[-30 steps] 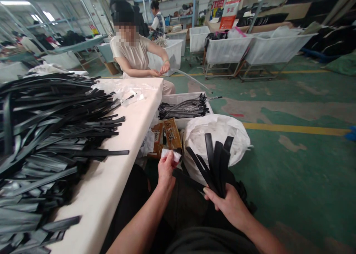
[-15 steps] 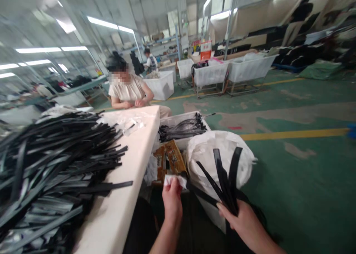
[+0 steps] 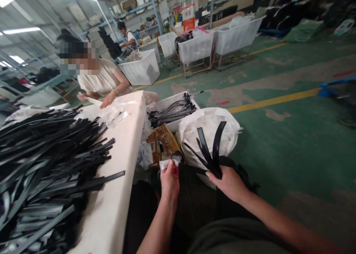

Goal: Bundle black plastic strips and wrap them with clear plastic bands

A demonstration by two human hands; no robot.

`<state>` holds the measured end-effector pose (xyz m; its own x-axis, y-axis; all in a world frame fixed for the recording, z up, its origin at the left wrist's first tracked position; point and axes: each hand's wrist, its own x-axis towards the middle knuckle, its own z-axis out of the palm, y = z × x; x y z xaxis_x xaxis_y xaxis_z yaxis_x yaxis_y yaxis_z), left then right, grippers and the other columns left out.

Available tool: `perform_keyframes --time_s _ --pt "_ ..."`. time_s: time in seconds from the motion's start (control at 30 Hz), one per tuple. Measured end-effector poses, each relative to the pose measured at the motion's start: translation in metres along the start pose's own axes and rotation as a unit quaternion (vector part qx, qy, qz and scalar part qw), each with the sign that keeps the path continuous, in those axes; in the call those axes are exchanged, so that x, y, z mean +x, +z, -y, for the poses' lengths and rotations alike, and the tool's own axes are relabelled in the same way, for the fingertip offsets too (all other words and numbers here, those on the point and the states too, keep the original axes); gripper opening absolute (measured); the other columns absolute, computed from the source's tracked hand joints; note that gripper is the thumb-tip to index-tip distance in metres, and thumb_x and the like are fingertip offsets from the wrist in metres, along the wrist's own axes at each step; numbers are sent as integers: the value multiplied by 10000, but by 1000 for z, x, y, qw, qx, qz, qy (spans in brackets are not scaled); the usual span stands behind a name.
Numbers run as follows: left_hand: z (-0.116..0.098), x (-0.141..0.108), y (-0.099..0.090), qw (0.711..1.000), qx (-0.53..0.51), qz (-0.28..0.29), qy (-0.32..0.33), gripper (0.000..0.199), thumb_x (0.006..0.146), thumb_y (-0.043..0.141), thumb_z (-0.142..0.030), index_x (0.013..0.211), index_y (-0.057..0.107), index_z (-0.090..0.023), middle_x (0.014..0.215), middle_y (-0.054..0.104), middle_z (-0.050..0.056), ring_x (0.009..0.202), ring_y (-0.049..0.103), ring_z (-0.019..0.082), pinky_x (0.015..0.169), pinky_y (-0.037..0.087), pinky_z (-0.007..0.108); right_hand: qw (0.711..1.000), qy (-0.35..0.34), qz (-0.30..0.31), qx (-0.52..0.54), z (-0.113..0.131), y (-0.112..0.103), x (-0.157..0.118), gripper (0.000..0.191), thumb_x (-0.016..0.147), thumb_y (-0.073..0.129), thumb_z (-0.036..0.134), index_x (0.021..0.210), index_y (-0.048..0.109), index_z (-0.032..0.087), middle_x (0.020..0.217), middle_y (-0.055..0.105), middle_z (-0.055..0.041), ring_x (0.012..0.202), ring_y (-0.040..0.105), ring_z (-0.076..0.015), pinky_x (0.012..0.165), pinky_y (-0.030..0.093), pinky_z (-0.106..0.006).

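Observation:
My right hand (image 3: 229,183) is closed around several black strips (image 3: 207,155), whose free ends fan upward in front of a white sack (image 3: 191,126). One more dark strip runs from this hand across to the left. At that strip's other end, my left hand (image 3: 169,178) pinches a small white piece (image 3: 164,164) that looks like thin film or paper; how it joins the strip is hard to make out. A large heap of black strips (image 3: 47,154) covers much of the pale table (image 3: 111,194) on my left, and one strip pokes out past the heap.
Beyond the sack stands a white bin (image 3: 167,105) of black strips. A brown carton (image 3: 164,139) sits beside the table. Across the table a co-worker (image 3: 100,76) handles white film. Wheeled white tubs (image 3: 196,48) stand farther back on the green floor.
The view has swung right and down, so the scene sits further left. My hands keep their holds. The co-worker's hands have spread apart and now have a white piece in them.

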<state>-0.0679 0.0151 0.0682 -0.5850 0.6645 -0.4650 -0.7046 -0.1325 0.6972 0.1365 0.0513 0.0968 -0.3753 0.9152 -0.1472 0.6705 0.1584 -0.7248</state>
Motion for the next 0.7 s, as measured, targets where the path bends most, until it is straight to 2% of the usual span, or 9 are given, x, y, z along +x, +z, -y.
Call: perform_keyframes --time_s 0.1,0.2,0.33,0.5,0.7 --pt "-2 4 -3 1000 7 -11 8 255 650 815 -198 771 597 -146 703 611 -37 606 599 67 591 480 162 1000 -5 -7 -9 -1 2 -3 241 839 547 370 849 706 190 814 738 -87 787 682 -277 651 471 -306" --pt "-4 4 -4 1000 11 -14 11 248 712 758 -133 917 620 -156 782 640 -15 658 627 74 610 496 159 1000 -6 -24 -13 -1 1 -3 224 840 571 355 892 716 193 838 744 -78 828 684 -277 677 477 -297" --pt "-6 3 -3 1000 13 -15 0 288 799 665 -96 1067 602 -179 869 655 9 726 646 79 657 522 168 999 14 -26 -25 -1 -3 -3 241 854 562 370 858 713 183 828 743 -89 795 691 -284 638 464 -301" --pt "-6 0 -2 999 40 -16 -4 247 826 647 -126 1059 607 -200 908 650 6 740 641 71 680 525 163 999 0 -38 -7 2 -5 -7 224 850 573 347 918 720 192 923 749 -88 867 691 -288 686 472 -301" --pt "-4 -1 -3 998 69 -4 11 262 806 664 -121 1049 608 -203 910 652 5 764 647 77 688 525 164 999 -10 -40 -24 6 -5 -6 181 846 585 312 896 718 199 882 748 -79 825 688 -264 671 455 -285"
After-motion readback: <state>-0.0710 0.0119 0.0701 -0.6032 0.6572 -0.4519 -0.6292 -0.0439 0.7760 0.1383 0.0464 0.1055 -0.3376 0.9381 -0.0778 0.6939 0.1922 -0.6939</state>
